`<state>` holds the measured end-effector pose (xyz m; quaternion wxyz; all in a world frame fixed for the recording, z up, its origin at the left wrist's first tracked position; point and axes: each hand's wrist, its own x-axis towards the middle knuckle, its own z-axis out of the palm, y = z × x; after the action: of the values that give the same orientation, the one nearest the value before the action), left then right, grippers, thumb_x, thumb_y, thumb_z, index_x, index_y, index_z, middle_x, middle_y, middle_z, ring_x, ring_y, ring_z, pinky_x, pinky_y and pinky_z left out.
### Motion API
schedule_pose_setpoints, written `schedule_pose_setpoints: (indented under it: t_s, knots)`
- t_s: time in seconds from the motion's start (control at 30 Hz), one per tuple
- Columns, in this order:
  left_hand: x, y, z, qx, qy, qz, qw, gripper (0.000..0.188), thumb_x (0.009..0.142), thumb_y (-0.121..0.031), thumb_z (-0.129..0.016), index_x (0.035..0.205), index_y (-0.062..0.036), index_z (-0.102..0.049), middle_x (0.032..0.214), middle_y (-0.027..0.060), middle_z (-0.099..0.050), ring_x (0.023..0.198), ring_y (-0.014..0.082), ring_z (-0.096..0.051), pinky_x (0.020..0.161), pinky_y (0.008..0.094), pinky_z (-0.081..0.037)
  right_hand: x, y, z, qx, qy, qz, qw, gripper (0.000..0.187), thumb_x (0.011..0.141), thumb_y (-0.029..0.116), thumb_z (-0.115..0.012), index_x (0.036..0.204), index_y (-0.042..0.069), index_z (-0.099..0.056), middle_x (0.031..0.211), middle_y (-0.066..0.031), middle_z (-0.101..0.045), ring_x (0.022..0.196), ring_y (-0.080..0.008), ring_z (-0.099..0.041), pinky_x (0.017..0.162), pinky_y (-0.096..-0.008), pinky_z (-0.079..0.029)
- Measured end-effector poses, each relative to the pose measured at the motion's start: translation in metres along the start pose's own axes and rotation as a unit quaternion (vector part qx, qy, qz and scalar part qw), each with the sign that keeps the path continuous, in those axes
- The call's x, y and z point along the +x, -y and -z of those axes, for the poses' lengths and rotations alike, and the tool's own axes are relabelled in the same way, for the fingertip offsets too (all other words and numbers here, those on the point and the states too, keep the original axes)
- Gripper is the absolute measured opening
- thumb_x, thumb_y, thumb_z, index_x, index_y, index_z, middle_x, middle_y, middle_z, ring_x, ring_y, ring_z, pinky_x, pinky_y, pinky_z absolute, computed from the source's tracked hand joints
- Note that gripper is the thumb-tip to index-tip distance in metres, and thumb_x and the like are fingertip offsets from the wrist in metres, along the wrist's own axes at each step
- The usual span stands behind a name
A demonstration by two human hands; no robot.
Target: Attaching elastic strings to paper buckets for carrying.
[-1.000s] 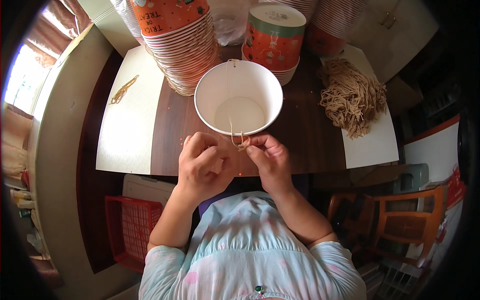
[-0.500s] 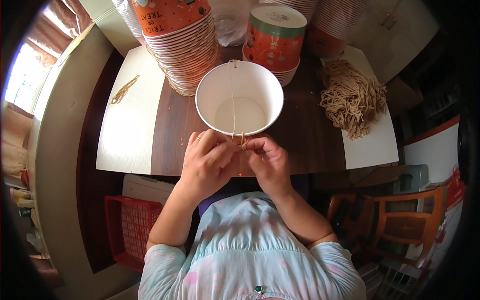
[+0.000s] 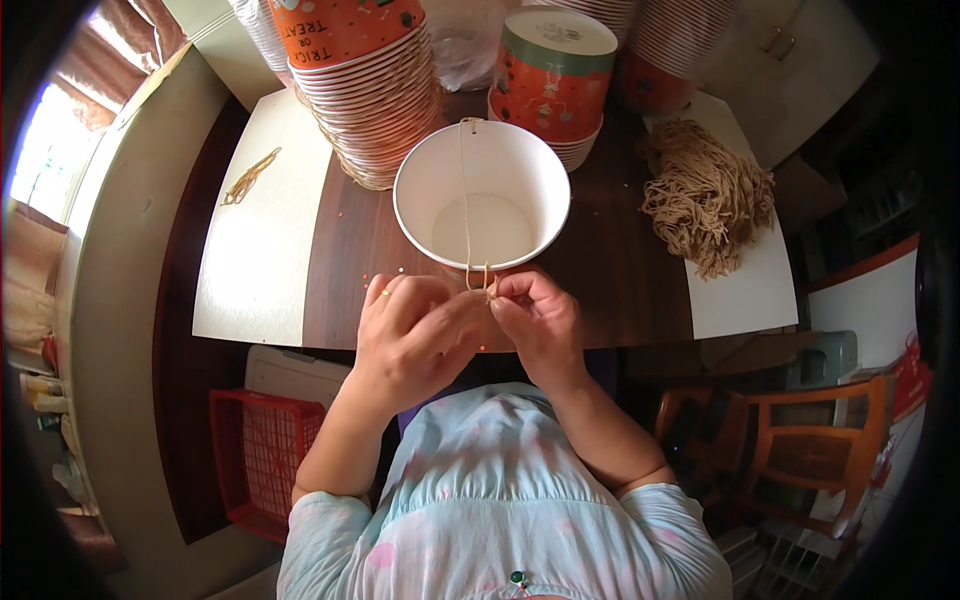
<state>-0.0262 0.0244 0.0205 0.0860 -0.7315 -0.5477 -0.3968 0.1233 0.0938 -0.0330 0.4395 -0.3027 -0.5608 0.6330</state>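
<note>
A paper bucket [image 3: 482,225], white inside and orange outside, stands upright at the table's near middle. One thin beige string [image 3: 466,200] runs from a hole in its far rim across the opening to the near rim. There the string loops down outside the wall to my fingers. My left hand [image 3: 412,325] is closed, thumb and fingers pinching the string close to the near rim. Beside it my right hand [image 3: 540,318] pinches the string end between thumb and forefinger. Any knot between the fingertips is too small to make out.
Nested stacks of orange buckets [image 3: 370,110] rise behind, one topped by an upturned bucket [image 3: 553,80]. A heap of beige strings [image 3: 708,198] lies at right, a few loose strings [image 3: 250,178] at left. Below left is a red plastic basket [image 3: 262,455]; a wooden chair [image 3: 815,450] is at right.
My left hand has shifted slightly down and away from the bucket's rim, its fingers curled more. The right hand still pinches the string. The bucket has barely moved.
</note>
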Motion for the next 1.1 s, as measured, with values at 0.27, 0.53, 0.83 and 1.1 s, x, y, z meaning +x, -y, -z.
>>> schedule_pose_setpoints:
  t_s: [0.27,0.53,0.83,1.1]
  knots:
    - [-0.001,0.017,-0.011,0.013,0.020,-0.016,1.000,0.028,0.068,-0.012,-0.071,0.096,-0.0119,-0.068,0.092,0.0014,-0.056,0.079,0.0188,-0.055,0.072,0.0337,-0.041,0.006,0.003,0.000,0.185,0.014,-0.129,0.974,0.015,0.089,0.016,-0.057,0.094,0.004,-0.064,0.082,0.0008,-0.061,0.069,-0.0035,-0.050,0.064,-0.0201,-0.042]
    - [0.005,0.024,-0.009,0.031,0.017,-0.082,0.996,0.025,0.064,-0.004,-0.073,0.089,-0.0095,-0.067,0.101,0.0040,-0.061,0.070,0.0185,-0.053,0.064,0.0323,-0.041,0.012,-0.004,-0.005,0.243,0.009,-0.160,0.957,0.015,0.092,0.017,-0.061,0.098,0.004,-0.065,0.085,-0.0023,-0.065,0.066,-0.0054,-0.049,0.062,-0.0195,-0.039]
    - [0.012,0.030,-0.012,0.034,0.060,-0.196,0.978,0.022,0.062,-0.010,-0.064,0.082,-0.0005,-0.063,0.112,0.0107,-0.061,0.071,0.0171,-0.056,0.059,0.0304,-0.042,0.010,-0.004,0.002,0.232,-0.013,-0.143,0.962,0.013,0.089,0.013,-0.062,0.094,0.002,-0.065,0.082,-0.0038,-0.065,0.067,-0.0057,-0.050,0.064,-0.0189,-0.041]
    - [0.012,0.035,-0.015,0.016,0.073,-0.171,0.982,0.023,0.066,-0.002,-0.070,0.088,-0.0028,-0.063,0.097,0.0082,-0.065,0.067,0.0183,-0.061,0.058,0.0299,-0.047,0.009,0.000,0.009,0.126,-0.026,-0.082,0.988,0.016,0.090,0.017,-0.062,0.094,0.001,-0.064,0.083,-0.0012,-0.065,0.071,-0.0039,-0.051,0.067,-0.0193,-0.042]
